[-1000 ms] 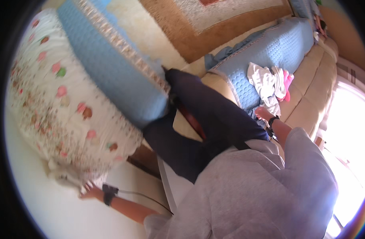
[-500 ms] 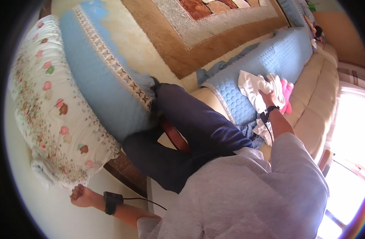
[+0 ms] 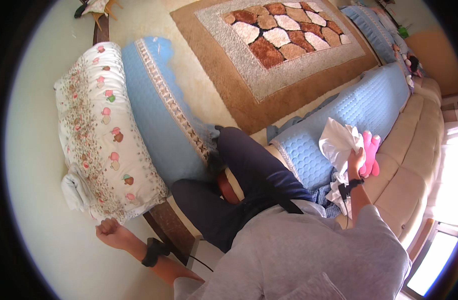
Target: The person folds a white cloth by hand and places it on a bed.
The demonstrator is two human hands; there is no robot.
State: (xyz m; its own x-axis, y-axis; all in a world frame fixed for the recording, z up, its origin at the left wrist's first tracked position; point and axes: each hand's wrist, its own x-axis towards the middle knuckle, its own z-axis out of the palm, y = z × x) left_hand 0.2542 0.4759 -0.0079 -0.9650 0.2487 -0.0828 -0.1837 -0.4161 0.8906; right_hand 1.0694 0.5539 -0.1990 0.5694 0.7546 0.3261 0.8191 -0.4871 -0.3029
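Observation:
My right hand (image 3: 356, 160), at the right by the sofa, is closed on a gathered edge of a thin white cloth (image 3: 339, 142). The cloth fans out from the fingers over the sofa's blue quilted cover (image 3: 356, 102). Touching or just behind this hand lies a pink soft thing with rounded ends (image 3: 371, 152). Beside my right wrist are another crumpled white cloth (image 3: 337, 192) and a blue checked cloth (image 3: 322, 194). At the lower left, my left hand (image 3: 111, 233) makes a fist near the end of a long bundle with a mushroom-print cover (image 3: 106, 130); I see nothing in it.
Light blue quilted bedding (image 3: 154, 110) lies beside the printed bundle, with a folded white cloth (image 3: 75, 187) near the wall. Ahead is a brown rug (image 3: 229, 90) with a stone pattern. The beige sofa (image 3: 409, 150) runs along the right. Black cables hang from both wrist straps.
The white cloth has fanned out from my right hand, and more of the pink thing shows. My left hand stays in a fist. The whole view has shifted, bringing more rug into sight.

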